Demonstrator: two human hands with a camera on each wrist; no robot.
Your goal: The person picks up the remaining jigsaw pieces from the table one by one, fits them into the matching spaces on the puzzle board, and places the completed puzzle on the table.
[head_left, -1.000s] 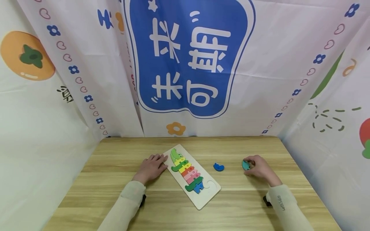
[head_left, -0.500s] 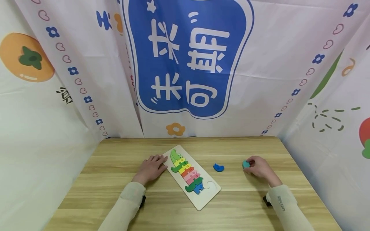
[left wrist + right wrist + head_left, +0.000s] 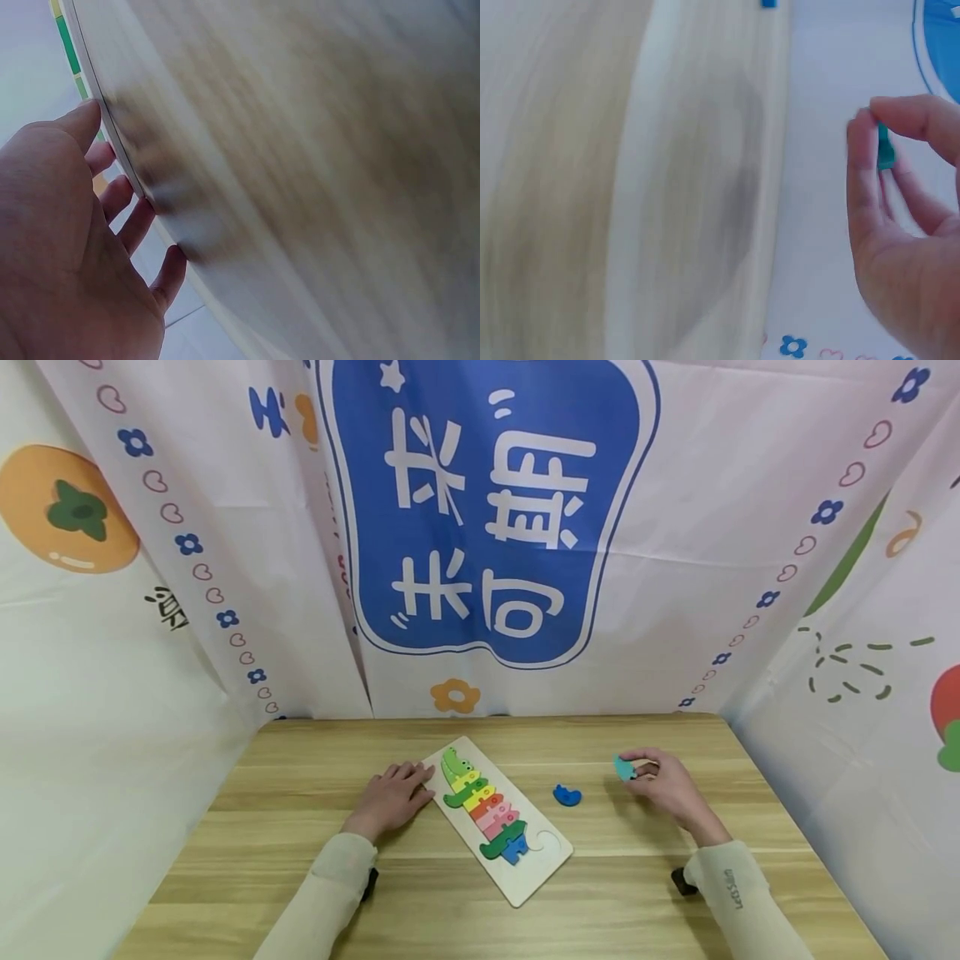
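My left hand rests on the table with its fingertips at the upper left edge of a pale wooden puzzle board. In the left wrist view its fingers look loosely bent along that edge. A colourful crocodile puzzle lies in the board, green head at the far end, blue piece at the near end. My right hand pinches a teal puzzle piece between thumb and fingers, above the table. The right wrist view shows the teal piece edge-on. A dark blue puzzle piece lies between board and right hand.
The wood-grain table carries the board and the loose blue piece. Its far edge meets a hanging white cloth with printed patterns. More cloth hangs on both sides. A curved tail-shaped recess shows at the board's near right end.
My right hand has lifted the teal piece off the table and moved it slightly left and away from me. The left hand, board and blue piece have stayed in place.
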